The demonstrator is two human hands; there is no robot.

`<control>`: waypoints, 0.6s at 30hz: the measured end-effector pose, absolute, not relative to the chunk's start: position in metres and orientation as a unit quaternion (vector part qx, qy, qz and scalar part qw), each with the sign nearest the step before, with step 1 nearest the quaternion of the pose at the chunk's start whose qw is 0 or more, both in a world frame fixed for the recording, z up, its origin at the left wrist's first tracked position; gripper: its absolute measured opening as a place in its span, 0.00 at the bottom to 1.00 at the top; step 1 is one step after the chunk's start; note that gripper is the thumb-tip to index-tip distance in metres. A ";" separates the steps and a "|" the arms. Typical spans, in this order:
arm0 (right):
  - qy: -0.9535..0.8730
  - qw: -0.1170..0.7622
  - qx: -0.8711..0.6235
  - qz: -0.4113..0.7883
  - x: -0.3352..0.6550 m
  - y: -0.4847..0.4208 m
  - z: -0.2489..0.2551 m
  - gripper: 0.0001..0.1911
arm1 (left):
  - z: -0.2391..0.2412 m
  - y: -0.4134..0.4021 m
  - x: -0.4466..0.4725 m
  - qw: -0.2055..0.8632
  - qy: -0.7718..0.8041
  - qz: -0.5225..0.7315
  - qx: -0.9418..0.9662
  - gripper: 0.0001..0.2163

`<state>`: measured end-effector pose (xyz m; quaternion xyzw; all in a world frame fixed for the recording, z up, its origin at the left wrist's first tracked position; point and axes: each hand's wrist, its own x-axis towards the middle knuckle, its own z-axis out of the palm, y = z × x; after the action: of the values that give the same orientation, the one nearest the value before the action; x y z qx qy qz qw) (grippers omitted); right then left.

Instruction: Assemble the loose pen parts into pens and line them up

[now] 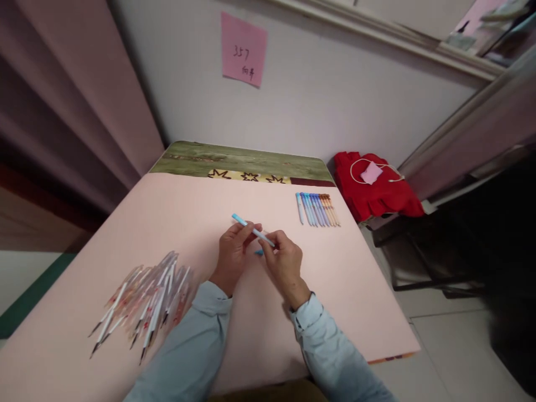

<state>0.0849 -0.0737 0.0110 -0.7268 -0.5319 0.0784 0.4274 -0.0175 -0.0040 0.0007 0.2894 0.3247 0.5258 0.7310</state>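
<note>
Above the middle of the table, a light-blue pen slants down from upper left to lower right. My left hand is closed around its middle with thumb and fingers. At the lower end my right hand pinches the pen near its pale tip. A small blue piece shows between the two hands; I cannot make out whether it is held or lies on the table. To the right, several pens in blue, purple and brown lie side by side in a neat row.
A loose pile of slim white and clear sticks with dark tips, like pen refills, lies at the left on the pink-covered table. Red cloth is heaped past the right back corner. A pink note hangs on the wall.
</note>
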 end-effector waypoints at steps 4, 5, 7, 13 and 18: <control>-0.516 0.457 -0.707 0.153 0.086 -0.073 0.009 0.10 | 0.003 -0.002 -0.019 0.736 0.322 0.521 0.289 0.10; -0.503 0.477 -0.691 0.205 0.087 -0.072 0.009 0.11 | 0.004 -0.002 -0.019 0.737 0.324 0.517 0.290 0.10; -0.459 0.521 -0.637 0.335 0.089 -0.071 0.008 0.15 | 0.006 -0.002 -0.020 0.744 0.323 0.505 0.296 0.10; -0.337 0.505 -0.485 0.630 0.096 -0.067 0.007 0.23 | 0.007 -0.005 -0.022 0.751 0.312 0.489 0.317 0.11; -0.461 0.507 -0.617 0.387 0.090 -0.071 0.012 0.21 | 0.004 -0.004 -0.021 0.748 0.320 0.491 0.311 0.10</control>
<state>0.0899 -0.0712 0.0119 -0.6171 -0.4610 0.3867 0.5072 -0.0215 -0.0037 0.0044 0.3108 0.3197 0.4911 0.7483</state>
